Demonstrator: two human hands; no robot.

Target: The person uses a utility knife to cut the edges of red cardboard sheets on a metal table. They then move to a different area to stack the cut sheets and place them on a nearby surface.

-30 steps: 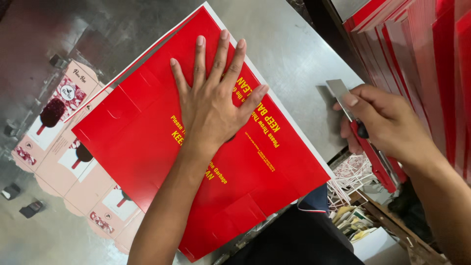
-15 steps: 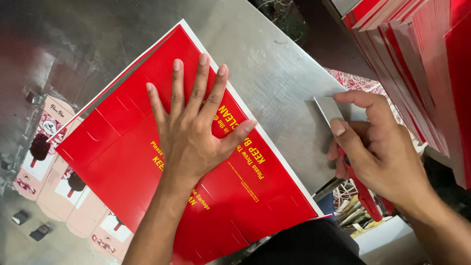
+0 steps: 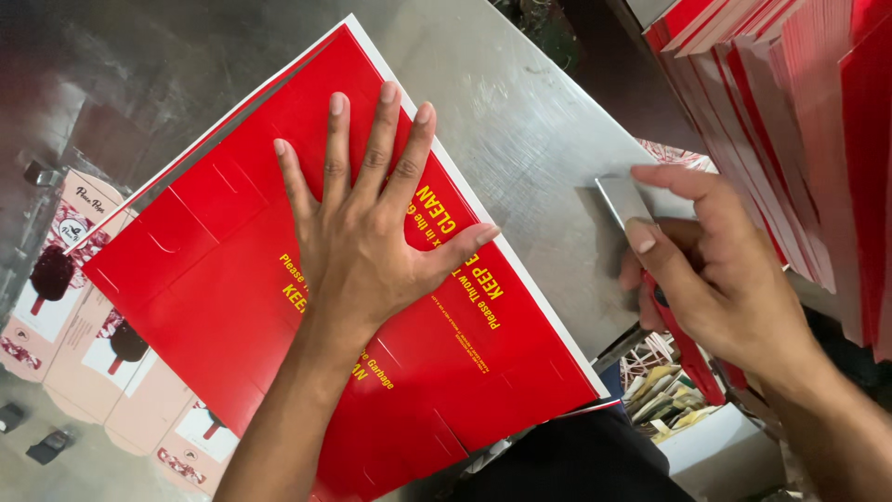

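Observation:
My left hand (image 3: 372,232) lies flat with fingers spread on a stack of flat red printed cardboard sheets (image 3: 232,270) on a metal table (image 3: 520,121). My right hand (image 3: 715,279) grips a scraper tool with a red handle (image 3: 692,358) and a flat metal blade (image 3: 624,203). The blade rests on the table just right of the red stack's edge, and my thumb and forefinger press on it.
Pink die-cut carton blanks (image 3: 84,325) with ice-cream pictures lie under the red stack at the left. More red sheets (image 3: 799,121) stand stacked on edge at the upper right. A box of scraps and paper strips (image 3: 669,390) sits below the table edge.
My right hand has swung in toward the table, and its forefinger now rests on the blade. The left hand stays pressed flat on the red stack, which sits a little further left in view.

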